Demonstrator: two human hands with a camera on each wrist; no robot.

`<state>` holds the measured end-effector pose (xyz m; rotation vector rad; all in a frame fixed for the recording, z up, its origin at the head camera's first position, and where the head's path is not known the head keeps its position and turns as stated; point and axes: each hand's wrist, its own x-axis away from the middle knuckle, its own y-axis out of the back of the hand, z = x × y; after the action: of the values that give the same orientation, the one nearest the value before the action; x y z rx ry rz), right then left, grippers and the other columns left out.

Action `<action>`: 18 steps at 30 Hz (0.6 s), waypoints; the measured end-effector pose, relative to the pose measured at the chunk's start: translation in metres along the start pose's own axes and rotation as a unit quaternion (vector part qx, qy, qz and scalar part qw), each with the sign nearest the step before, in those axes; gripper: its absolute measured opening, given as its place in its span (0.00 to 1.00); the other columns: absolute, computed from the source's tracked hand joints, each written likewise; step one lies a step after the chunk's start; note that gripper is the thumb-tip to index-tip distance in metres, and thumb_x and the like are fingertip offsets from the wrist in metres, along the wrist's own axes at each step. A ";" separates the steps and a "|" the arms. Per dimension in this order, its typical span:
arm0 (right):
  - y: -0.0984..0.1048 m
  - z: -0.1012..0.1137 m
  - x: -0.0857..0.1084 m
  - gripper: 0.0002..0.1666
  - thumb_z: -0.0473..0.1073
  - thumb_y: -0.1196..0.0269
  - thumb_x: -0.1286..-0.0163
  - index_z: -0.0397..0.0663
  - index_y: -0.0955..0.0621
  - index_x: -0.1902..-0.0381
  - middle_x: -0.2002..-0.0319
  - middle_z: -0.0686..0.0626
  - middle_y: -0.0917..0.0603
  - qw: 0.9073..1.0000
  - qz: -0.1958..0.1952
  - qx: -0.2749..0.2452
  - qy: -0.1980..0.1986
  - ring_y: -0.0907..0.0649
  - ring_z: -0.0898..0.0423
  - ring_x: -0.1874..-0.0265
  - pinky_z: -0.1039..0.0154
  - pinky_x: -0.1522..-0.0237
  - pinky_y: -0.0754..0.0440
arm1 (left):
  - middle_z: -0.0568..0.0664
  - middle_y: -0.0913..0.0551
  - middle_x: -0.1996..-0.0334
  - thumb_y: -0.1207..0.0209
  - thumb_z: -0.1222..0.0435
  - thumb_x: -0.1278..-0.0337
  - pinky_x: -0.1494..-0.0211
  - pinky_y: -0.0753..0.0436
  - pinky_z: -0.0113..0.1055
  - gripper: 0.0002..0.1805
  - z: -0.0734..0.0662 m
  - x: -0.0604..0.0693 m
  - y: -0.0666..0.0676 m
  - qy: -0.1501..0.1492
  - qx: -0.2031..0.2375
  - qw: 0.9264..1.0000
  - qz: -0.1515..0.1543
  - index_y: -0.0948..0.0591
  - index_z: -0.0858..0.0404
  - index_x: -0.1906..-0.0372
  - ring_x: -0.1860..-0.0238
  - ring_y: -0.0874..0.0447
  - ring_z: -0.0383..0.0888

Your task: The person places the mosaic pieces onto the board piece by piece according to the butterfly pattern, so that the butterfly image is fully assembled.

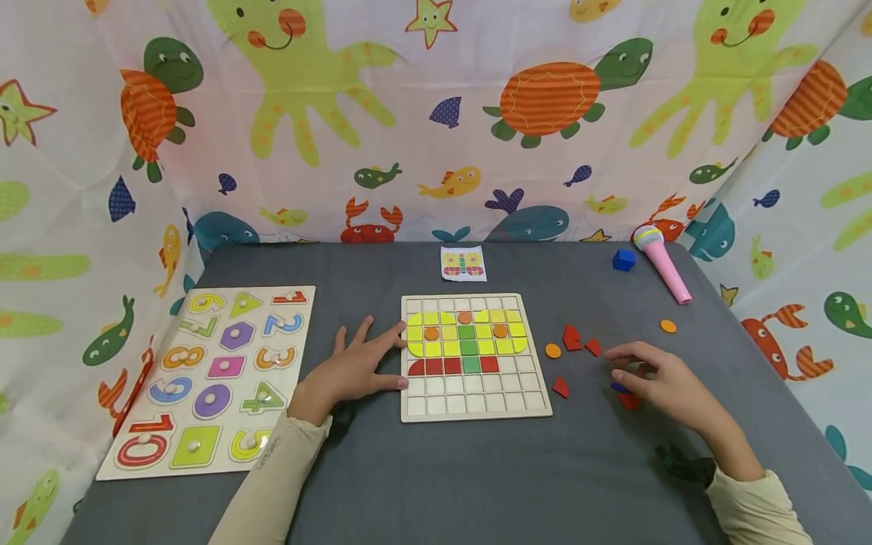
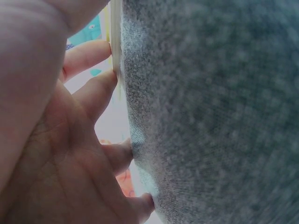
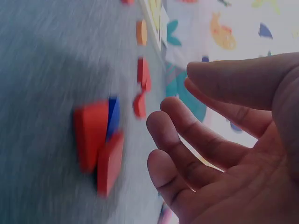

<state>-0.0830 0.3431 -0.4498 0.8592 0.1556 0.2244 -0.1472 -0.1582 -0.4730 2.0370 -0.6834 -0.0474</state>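
Observation:
A wooden grid board (image 1: 470,405) lies mid-table, with yellow, orange, green and red pieces set in its upper rows. My left hand (image 1: 354,371) has its fingers spread, and the thumb and a fingertip touch the board's left edge. To the right of the board, my right hand (image 1: 657,382) hovers over a small group of pieces, fingers loosely bent and nothing between them. In the right wrist view, that group shows a red piece (image 3: 91,135) and a blue piece (image 3: 113,116), with another red one leaning against them. Several red pieces (image 1: 571,337) and an orange disc (image 1: 553,351) lie nearer the board.
Behind the board lies a small picture card (image 1: 463,263). A number-and-shape puzzle board (image 1: 232,322) fills the left side. At the far right are a blue cube (image 1: 624,260), a pink toy microphone (image 1: 668,269) and a second orange disc (image 1: 668,326). A printed curtain (image 1: 422,151) closes off the back and sides.

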 end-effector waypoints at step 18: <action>0.006 -0.050 0.020 0.14 0.29 0.32 0.26 0.37 0.15 0.44 0.61 0.51 0.23 0.999 0.036 -0.012 0.016 0.26 0.58 0.66 0.64 0.70 0.28 | 0.46 0.27 0.23 0.27 0.45 0.36 0.22 0.76 0.70 0.53 0.001 -0.001 0.000 0.000 -0.004 1.000 -0.003 0.41 0.52 0.13 0.14 0.68 0.65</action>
<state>-0.0757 0.3889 -0.4786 0.8388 0.1515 0.3063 -0.1485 -0.1587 -0.4735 2.0318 -0.6761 -0.0546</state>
